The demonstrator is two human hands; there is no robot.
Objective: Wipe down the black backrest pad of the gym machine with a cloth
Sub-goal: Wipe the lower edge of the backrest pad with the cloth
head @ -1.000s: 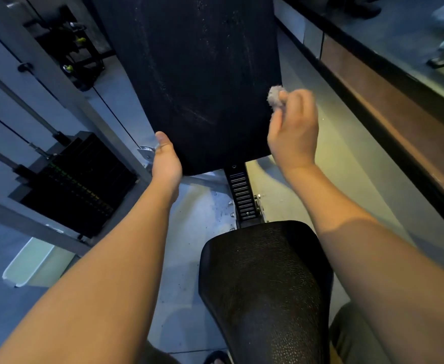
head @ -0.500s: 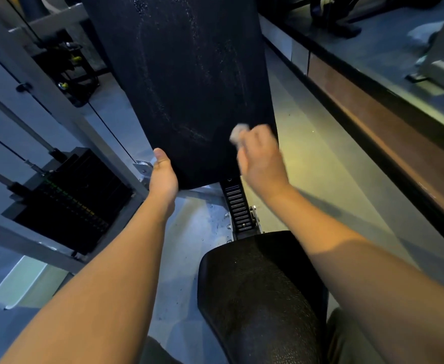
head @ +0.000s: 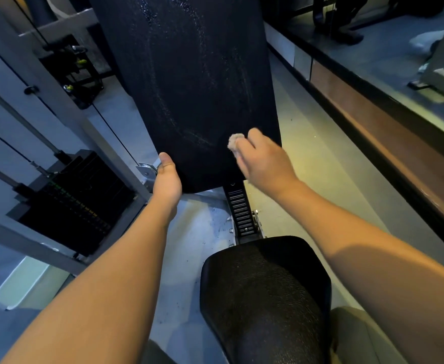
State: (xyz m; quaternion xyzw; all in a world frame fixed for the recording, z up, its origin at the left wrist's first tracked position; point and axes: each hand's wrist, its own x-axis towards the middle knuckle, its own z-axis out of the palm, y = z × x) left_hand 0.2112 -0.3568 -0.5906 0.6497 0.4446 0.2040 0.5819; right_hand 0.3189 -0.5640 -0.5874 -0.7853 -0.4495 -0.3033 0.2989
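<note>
We find the backrest pad (head: 189,88) upright ahead, its long axis rising above both hands. The right hand (head: 265,161) pinches the cloth (head: 234,143) at its lower right corner; the left hand (head: 167,177) grips its lower left edge.

Right hand (head: 265,164) holds cloth (head: 233,141) against backrest pad (head: 189,88).

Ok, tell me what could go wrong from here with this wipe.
The cloth is a small wad pinched in the right hand, so it could slip out or cover little. The backrest pad shows pale streaks higher up that may get missed from this lower right corner. A downward stroke might knock the hand on the toothed rail just below.
</note>
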